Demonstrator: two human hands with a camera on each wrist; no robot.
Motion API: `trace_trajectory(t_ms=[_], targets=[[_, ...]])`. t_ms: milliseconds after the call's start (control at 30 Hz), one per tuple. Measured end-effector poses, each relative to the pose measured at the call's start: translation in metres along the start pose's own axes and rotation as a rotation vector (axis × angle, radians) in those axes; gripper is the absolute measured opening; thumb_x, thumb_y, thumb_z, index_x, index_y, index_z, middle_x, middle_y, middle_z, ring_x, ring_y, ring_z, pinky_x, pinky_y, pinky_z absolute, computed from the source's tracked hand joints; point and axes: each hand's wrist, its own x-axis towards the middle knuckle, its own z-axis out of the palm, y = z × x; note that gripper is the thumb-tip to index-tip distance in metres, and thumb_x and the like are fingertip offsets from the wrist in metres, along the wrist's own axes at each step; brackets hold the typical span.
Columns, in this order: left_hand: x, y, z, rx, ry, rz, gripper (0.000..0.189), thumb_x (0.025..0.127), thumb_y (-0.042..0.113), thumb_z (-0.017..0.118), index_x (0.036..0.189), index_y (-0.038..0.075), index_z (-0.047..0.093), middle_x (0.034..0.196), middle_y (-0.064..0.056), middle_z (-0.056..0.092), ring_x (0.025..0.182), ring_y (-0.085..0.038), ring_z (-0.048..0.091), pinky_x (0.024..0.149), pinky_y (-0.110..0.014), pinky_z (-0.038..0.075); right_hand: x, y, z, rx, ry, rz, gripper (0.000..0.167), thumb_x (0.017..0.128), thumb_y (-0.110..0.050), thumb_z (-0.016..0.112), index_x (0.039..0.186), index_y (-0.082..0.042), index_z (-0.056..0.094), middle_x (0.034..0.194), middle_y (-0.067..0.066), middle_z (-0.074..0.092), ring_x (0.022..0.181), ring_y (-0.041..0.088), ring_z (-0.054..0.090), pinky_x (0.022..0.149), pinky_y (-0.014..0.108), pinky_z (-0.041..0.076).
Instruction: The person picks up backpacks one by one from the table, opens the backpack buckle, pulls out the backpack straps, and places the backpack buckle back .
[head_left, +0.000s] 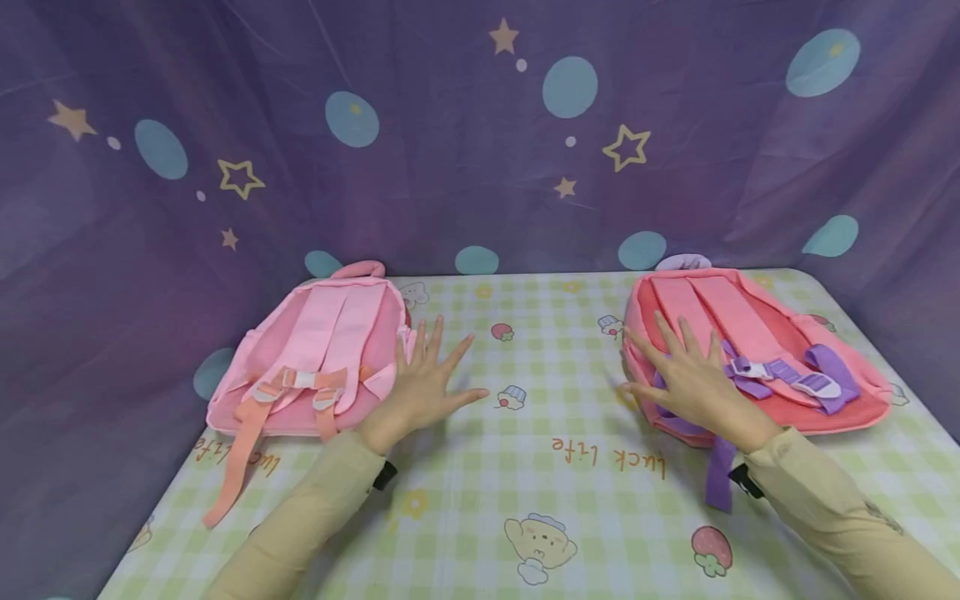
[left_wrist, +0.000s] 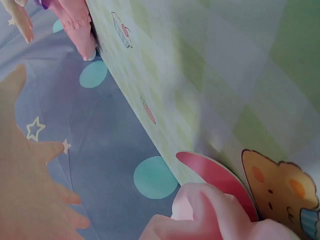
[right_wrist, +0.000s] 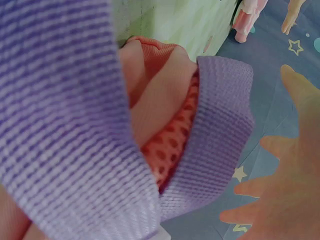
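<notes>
Seen from mid-table, the pink backpack (head_left: 330, 321) lies at nine o'clock, one loose orange strap (head_left: 242, 471) trailing towards its seven; the nearby left sleeve (head_left: 307, 508) could snag that and drag the bag askew. The left hand (head_left: 420, 383), splayed and gripping nothing, overlaps the bag's four o'clock edge. The right hand (head_left: 693, 379), also spread and empty, is over the eight o'clock part of the coral backpack (head_left: 757, 312), at three, whose looped purple straps (head_left: 832, 375) might catch fingers. Whether either hand touches a bag is unclear; both bags' undersides are hidden, and the right hand covers some webbing
</notes>
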Motion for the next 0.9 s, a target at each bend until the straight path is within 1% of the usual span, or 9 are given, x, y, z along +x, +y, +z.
trace_trajectory(t_ms=[167,233,367,467,600,700,800,900], targets=[[0.000,0.001,0.000,-0.010,-0.004,0.000,0.078,0.077,0.067,0.043,0.141,0.027,0.022,0.146,-0.015,-0.008,0.130,-0.034,-0.016,0.099,-0.060,-0.006,-0.001,0.000,0.000,0.003,0.000,-0.004,0.078,0.078,-0.055,0.055,0.141,-0.026,0.019,0.144,0.022,0.010,0.127,0.049,0.003,0.090,0.070,-0.004],[0.000,0.002,0.001,-0.020,-0.006,-0.002,0.078,0.077,0.066,0.044,0.141,0.027,0.021,0.146,-0.015,-0.008,0.130,-0.033,-0.017,0.099,-0.059,-0.008,-0.002,0.001,0.000,0.011,0.003,-0.005,0.078,0.079,-0.056,0.054,0.141,-0.025,0.020,0.144,0.023,0.009,0.128,0.048,0.002,0.090,0.070,-0.005],[0.001,0.004,0.002,-0.018,0.001,0.002,0.078,0.077,0.066,0.044,0.141,0.027,0.021,0.147,-0.017,-0.005,0.131,-0.033,-0.015,0.100,-0.058,-0.008,-0.004,0.002,-0.002,0.020,0.012,-0.014,0.077,0.079,-0.058,0.051,0.141,-0.023,0.022,0.144,0.024,0.008,0.127,0.049,0.004,0.091,0.070,-0.005],[0.003,0.008,0.002,-0.011,0.011,0.004,0.078,0.077,0.066,0.044,0.141,0.026,0.023,0.147,-0.017,-0.003,0.131,-0.033,-0.013,0.100,-0.058,-0.006,-0.006,0.005,-0.006,0.027,0.019,-0.028,0.077,0.079,-0.056,0.053,0.140,-0.018,0.026,0.143,0.025,0.009,0.127,0.049,0.005,0.091,0.070,-0.005],[0.005,0.015,0.002,-0.031,0.016,0.010,0.078,0.077,0.065,0.045,0.140,0.025,0.024,0.147,-0.016,-0.004,0.132,-0.033,-0.012,0.100,-0.058,-0.005,-0.008,0.011,-0.011,0.067,0.008,-0.023,0.077,0.079,-0.052,0.056,0.139,-0.013,0.027,0.143,0.025,0.007,0.128,0.047,0.002,0.092,0.067,-0.008],[0.007,0.022,0.001,-0.044,0.011,0.020,0.078,0.078,0.065,0.046,0.141,0.026,0.022,0.147,-0.015,-0.004,0.132,-0.032,-0.012,0.101,-0.058,-0.003,-0.010,0.017,-0.016,0.104,0.003,-0.010,0.076,0.080,-0.051,0.056,0.139,-0.015,0.025,0.143,0.025,0.007,0.129,0.045,0.002,0.092,0.067,-0.009],[0.010,0.029,0.000,-0.055,0.000,0.030,0.077,0.078,0.064,0.046,0.141,0.028,0.020,0.147,-0.013,-0.004,0.132,-0.030,-0.012,0.100,-0.059,-0.002,-0.013,0.024,-0.021,0.134,0.017,-0.005,0.076,0.081,-0.049,0.057,0.141,-0.016,0.022,0.143,0.027,0.009,0.130,0.044,0.003,0.092,0.067,-0.010],[0.012,0.037,-0.001,-0.057,-0.009,0.047,0.076,0.079,0.064,0.045,0.141,0.028,0.021,0.148,-0.012,-0.003,0.133,-0.029,-0.011,0.100,-0.059,-0.002,-0.017,0.033,-0.025,0.159,0.030,0.005,0.078,0.081,-0.044,0.059,0.142,-0.017,0.018,0.142,0.027,0.009,0.130,0.043,0.004,0.092,0.066,-0.012]])
